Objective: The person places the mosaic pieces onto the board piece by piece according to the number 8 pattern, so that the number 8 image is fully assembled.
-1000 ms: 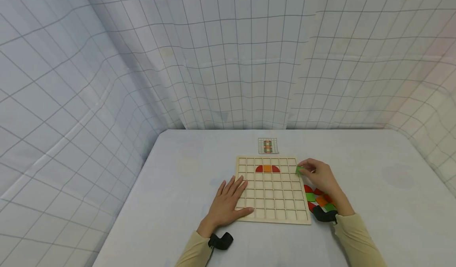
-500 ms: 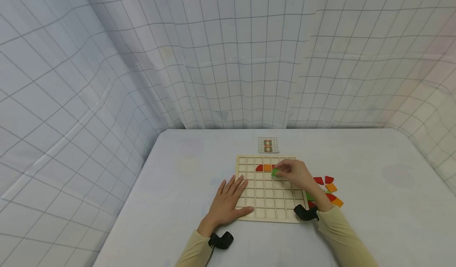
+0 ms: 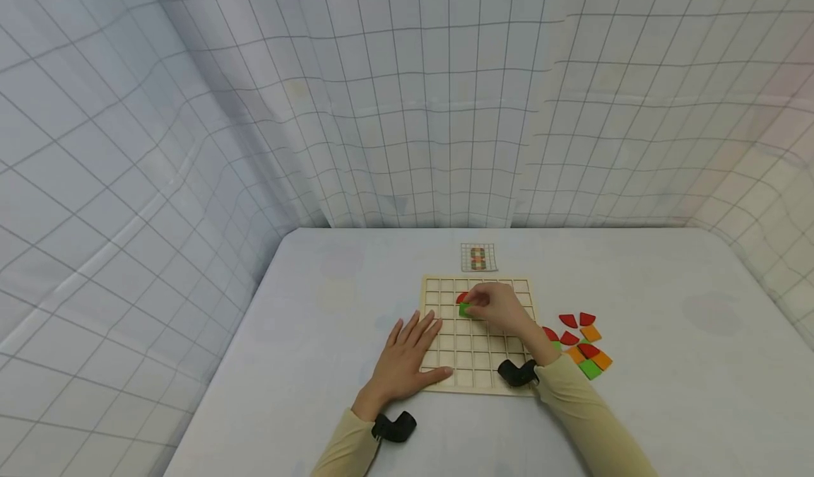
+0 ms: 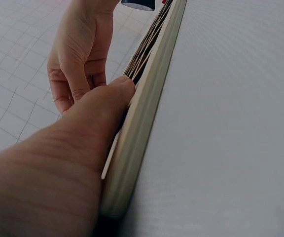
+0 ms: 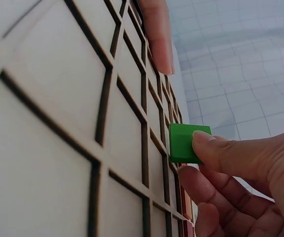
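A wooden grid board point(image 3: 480, 382) lies on the white table. My right hand point(image 3: 499, 309) pinches a green square tile point(image 5: 182, 143) between thumb and fingers, close over the board's upper left cells. Just behind it, a red quarter-round tile point(image 3: 462, 297) sits in a cell; the rest of that row is hidden by the hand. My left hand point(image 3: 403, 360) rests flat with spread fingers on the board's left edge. In the left wrist view its thumb point(image 4: 117, 89) lies over the board's rim.
Beyond the board lies a small pattern card point(image 3: 478, 258) printed with a coloured grid design. To the right of the board are loose tiles, among them a red one point(image 3: 568, 320), an orange square point(image 3: 591, 333) and a green square point(image 3: 590, 369). Gridded white curtains surround the table.
My right hand has carried the green tile from the board's right edge leftward across it to the cells below the red tile. The left hand has stayed in place.
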Motion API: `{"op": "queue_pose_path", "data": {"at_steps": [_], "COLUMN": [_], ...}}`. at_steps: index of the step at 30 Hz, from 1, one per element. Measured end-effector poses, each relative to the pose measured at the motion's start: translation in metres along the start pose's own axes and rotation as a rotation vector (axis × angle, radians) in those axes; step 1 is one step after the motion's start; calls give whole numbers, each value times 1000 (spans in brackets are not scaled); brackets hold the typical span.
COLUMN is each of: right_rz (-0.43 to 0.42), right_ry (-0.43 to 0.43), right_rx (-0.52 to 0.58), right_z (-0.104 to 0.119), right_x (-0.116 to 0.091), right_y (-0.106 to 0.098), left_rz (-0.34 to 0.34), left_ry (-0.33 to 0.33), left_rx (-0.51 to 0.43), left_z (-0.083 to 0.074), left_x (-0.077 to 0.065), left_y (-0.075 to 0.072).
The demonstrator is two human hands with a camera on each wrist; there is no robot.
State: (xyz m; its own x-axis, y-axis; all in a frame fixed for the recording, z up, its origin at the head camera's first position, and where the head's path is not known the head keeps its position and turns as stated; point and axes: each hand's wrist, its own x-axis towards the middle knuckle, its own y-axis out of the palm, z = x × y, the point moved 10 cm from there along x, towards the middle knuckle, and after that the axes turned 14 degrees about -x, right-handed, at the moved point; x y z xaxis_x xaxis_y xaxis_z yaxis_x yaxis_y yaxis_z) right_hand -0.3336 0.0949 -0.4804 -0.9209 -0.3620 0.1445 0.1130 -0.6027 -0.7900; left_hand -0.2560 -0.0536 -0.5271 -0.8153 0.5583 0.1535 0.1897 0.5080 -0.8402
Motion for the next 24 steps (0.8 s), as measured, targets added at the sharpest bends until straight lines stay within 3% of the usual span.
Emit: {"op": "queue_pose_path", "data": {"at_steps": [14, 24], "right_rz": [52, 7], "right_ry": [35, 14], "right_rx": [-24, -172], "right_z": [-1, 4], "right_x": [8, 7], "right_y": [9, 8], "left_rz": [-10, -2], "left_ry": [12, 5], "left_rx": [-8, -13], "left_z": [-3, -2], "left_x": [0, 0], "left_y": [-4, -3]}}
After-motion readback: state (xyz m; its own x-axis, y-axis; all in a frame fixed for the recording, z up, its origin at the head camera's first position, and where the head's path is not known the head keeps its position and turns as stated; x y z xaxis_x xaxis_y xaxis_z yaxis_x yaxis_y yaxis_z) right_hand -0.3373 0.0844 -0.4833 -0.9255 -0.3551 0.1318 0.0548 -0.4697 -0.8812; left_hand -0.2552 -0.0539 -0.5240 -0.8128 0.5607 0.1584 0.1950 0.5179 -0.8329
